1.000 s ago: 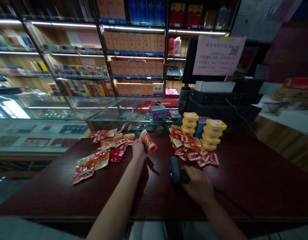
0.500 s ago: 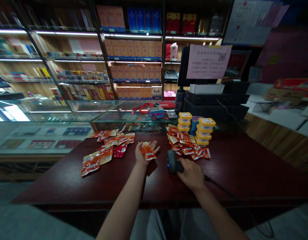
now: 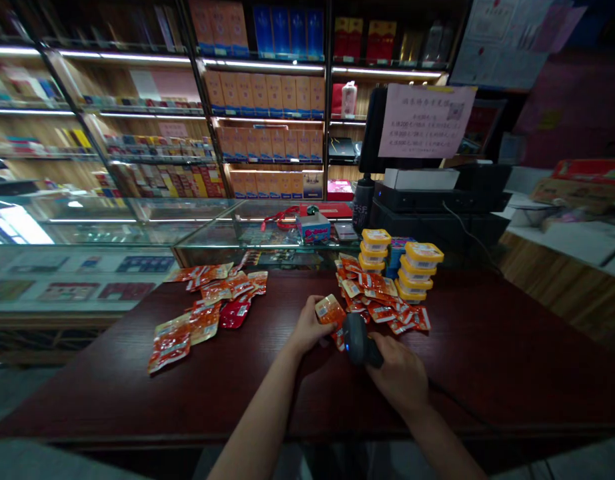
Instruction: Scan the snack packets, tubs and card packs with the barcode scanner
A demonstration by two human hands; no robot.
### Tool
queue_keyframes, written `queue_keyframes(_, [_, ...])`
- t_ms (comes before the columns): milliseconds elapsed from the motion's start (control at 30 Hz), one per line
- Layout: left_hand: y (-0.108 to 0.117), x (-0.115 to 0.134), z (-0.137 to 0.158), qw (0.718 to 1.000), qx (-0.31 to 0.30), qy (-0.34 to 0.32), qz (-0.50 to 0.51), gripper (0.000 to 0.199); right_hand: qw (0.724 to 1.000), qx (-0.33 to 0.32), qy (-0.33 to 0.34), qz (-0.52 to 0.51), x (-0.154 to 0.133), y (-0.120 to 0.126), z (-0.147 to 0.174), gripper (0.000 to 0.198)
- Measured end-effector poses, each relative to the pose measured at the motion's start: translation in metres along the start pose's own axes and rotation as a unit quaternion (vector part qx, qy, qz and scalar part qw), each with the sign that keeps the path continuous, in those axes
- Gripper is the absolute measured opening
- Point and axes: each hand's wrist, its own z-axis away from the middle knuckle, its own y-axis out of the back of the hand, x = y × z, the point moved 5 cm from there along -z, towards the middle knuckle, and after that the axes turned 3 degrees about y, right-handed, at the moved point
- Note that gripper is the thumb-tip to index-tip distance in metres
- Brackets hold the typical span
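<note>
My left hand (image 3: 310,328) grips an orange and cream snack packet (image 3: 330,311) above the dark wooden table (image 3: 267,400). Closed around the handle of a black barcode scanner (image 3: 356,339) is my right hand (image 3: 400,370). The scanner's head overlaps the packet's lower right part and hides some of it; whether they touch I cannot tell. Just behind the scanner lies a heap of orange packets (image 3: 382,293). More orange packets (image 3: 204,320) are spread on the table's left side, with one red packet (image 3: 234,313) among them.
Stacks of yellow-lidded tubs (image 3: 420,270) stand behind the right heap. A glass counter (image 3: 212,233) borders the table's far edge, bearing a small colourful box (image 3: 314,227). A monitor with a pink notice (image 3: 424,123) rises at the back right. The scanner's cable trails right.
My left hand has moved right with the packet, turning from palm up to gripping it beside the scanner. My right hand and the scanner have shifted slightly right and nearer. The view has shifted a little.
</note>
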Motion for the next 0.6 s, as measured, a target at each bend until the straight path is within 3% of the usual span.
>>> queue_keyframes(167, [0.0, -0.005, 0.001, 1.0, -0.019, 0.025, 0.0, 0.098, 1.0, -0.012, -0.01, 0.004, 0.005, -0.008, 0.007, 0.035])
queue_keyframes(433, [0.001, -0.012, 0.001, 0.996, -0.028, 0.055, 0.059, 0.106, 1.0, -0.014, 0.024, 0.011, 0.002, -0.01, 0.009, 0.037])
queue_keyframes(600, [0.003, -0.006, 0.0, 0.997, 0.013, 0.039, 0.069, 0.112, 1.0, 0.005, 0.001, 0.0, 0.006, -0.011, 0.007, 0.04])
